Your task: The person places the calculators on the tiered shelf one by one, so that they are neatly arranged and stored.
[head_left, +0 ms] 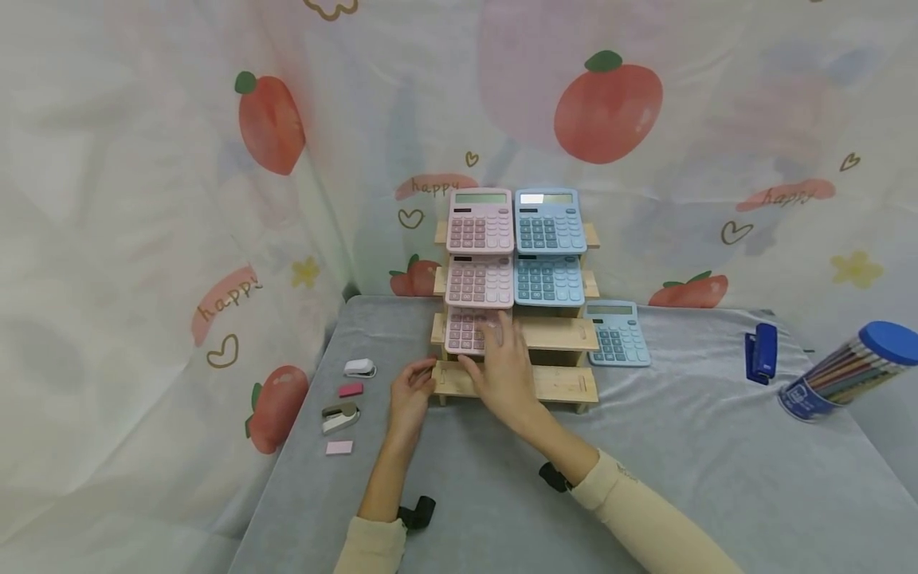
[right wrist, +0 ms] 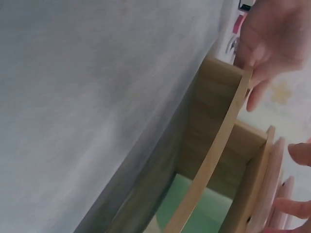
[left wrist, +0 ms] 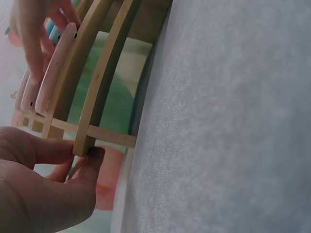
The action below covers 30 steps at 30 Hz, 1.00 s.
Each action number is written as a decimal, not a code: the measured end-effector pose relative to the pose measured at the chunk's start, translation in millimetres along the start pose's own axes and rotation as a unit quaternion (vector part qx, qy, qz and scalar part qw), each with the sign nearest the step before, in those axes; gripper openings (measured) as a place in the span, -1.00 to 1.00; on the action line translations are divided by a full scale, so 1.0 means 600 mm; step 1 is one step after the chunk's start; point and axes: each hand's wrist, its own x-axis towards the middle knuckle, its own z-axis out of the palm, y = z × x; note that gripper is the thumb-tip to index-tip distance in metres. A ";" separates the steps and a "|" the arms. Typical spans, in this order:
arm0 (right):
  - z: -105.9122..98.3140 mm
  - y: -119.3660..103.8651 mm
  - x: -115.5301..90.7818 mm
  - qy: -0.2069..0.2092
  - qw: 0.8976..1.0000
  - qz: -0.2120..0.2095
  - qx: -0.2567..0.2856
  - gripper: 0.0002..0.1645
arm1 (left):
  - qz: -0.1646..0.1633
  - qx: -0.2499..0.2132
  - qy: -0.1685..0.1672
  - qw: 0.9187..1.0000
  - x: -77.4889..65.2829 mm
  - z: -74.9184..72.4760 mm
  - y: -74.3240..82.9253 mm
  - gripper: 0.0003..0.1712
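A tiered wooden rack (head_left: 552, 384) carries pink and blue calculators. My left hand (head_left: 412, 399) pinches the left end of its lowest shelf; in the left wrist view, thumb and finger lie on either side of the slat (left wrist: 97, 92). My right hand (head_left: 508, 371) is over the lower pink calculator (head_left: 464, 331) on the third tier, partly covering it. Its fingers (right wrist: 291, 208) look spread and extended close to the pink calculators in the right wrist view; contact is hard to tell. Above stand a middle pink calculator (head_left: 479, 282) and a top pink calculator (head_left: 480, 227).
Two blue calculators, an upper one (head_left: 548, 227) and a lower one (head_left: 548, 281), fill the rack's right side. Another blue calculator (head_left: 618, 339) lies right of it. Left are staplers (head_left: 341, 416) and erasers (head_left: 339, 448); right, a blue stapler (head_left: 762, 353) and pencil tub (head_left: 810, 399).
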 end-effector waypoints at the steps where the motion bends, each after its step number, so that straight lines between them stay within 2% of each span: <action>1: -0.006 0.007 -0.003 0.006 1.000 -0.003 0.010 -0.21 | 0.000 -0.003 0.000 1.000 -0.001 0.001 0.000 -0.57; 9: -0.063 0.080 -0.025 0.106 0.991 -0.063 0.041 -0.42 | 0.009 -0.005 -0.003 1.000 0.000 0.006 0.001 -0.57; 18: -0.125 0.192 -0.035 0.179 0.981 -0.031 0.062 -0.63 | 0.007 0.003 0.004 1.000 0.000 0.001 -0.001 -0.57; 22: -0.145 0.249 -0.027 0.178 0.983 0.008 0.046 -0.64 | 0.006 0.003 0.001 1.000 0.000 -0.002 0.000 -0.58; 25: -0.156 0.288 -0.022 0.160 0.986 0.046 0.029 -0.61 | 0.005 0.005 0.000 1.000 0.001 -0.002 -0.001 -0.58; 27: -0.160 0.310 -0.020 0.135 0.988 0.067 0.019 -0.57 | 0.005 0.006 -0.002 1.000 0.000 -0.001 -0.001 -0.58; 30: -0.162 0.337 -0.019 0.072 0.992 0.104 0.005 -0.45 | 0.003 0.007 0.000 1.000 0.000 0.000 -0.001 -0.58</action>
